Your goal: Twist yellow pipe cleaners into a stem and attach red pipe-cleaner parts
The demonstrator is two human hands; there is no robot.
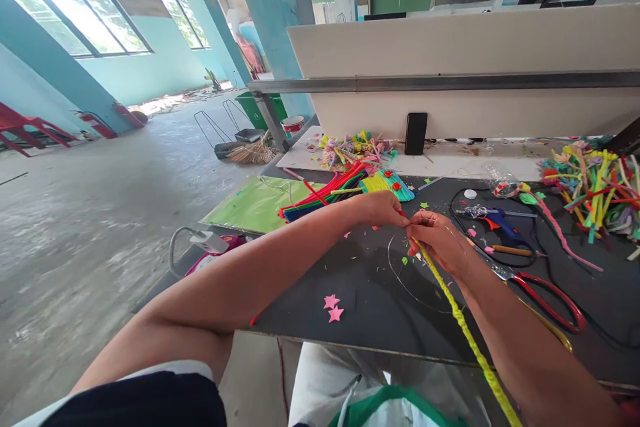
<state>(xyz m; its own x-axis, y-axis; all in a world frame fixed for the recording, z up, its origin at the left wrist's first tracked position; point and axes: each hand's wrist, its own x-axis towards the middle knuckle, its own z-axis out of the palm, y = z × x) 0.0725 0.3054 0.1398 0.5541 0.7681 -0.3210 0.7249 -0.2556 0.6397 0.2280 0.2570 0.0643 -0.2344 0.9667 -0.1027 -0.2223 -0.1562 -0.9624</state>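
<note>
My left hand [384, 209] and my right hand [440, 240] meet fingertip to fingertip above the dark tabletop, both closed in a pinch. A yellow twisted pipe-cleaner strand [463, 323] runs from under my right fingers down past the table's front edge. A speck of red shows at my left fingertips, but what they pinch is mostly hidden. Below the hands, a thin clear line [400, 280] curves over the table. Just behind my left hand lies a yellow and blue pipe-cleaner piece [385, 183] with red spots.
To the right lie red-handled scissors [555, 300], a blue glue gun [503, 223] and a pile of pipe-cleaner scraps [600, 187]. Pink foam stars [334, 307] sit near the front edge. Red and blue pipe cleaners [325, 193] rest behind my left forearm. A phone [416, 133] leans upright at the back.
</note>
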